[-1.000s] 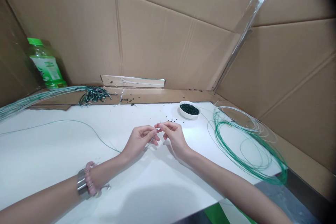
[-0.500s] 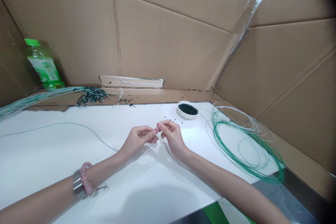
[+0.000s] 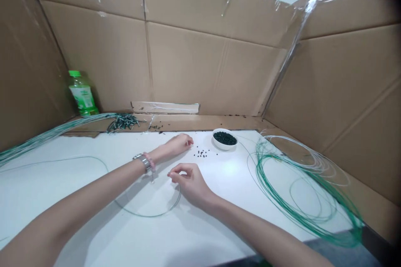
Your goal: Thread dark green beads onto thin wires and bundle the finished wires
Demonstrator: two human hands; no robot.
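My right hand [image 3: 192, 183] pinches a thin green wire [image 3: 147, 216] between thumb and forefinger. From those fingertips the wire bends down in a loop, passes under my left forearm and runs off to the left. Farther forward, my left hand [image 3: 180, 144] is low over the white table, its fingers curled together; anything inside them is too small or hidden to make out. Just right of its fingertips lie several loose dark beads [image 3: 200, 153]. Beyond them stands a white bowl [image 3: 224, 147] full of dark green beads [image 3: 224, 137].
Coils of green wire [image 3: 272, 187] and pale wire [image 3: 308, 150] lie at the right. A bundle of wires [image 3: 62, 127] with dark beaded ends [image 3: 122, 122] stretches across the left back. A green bottle [image 3: 83, 96] stands in the corner. Cardboard walls [image 3: 188, 62] enclose the table [image 3: 138, 242].
My hands were together at the wire. The left has let go of it and moved forward toward the loose beads, while the right has drawn back with the wire. The camera has tilted up.
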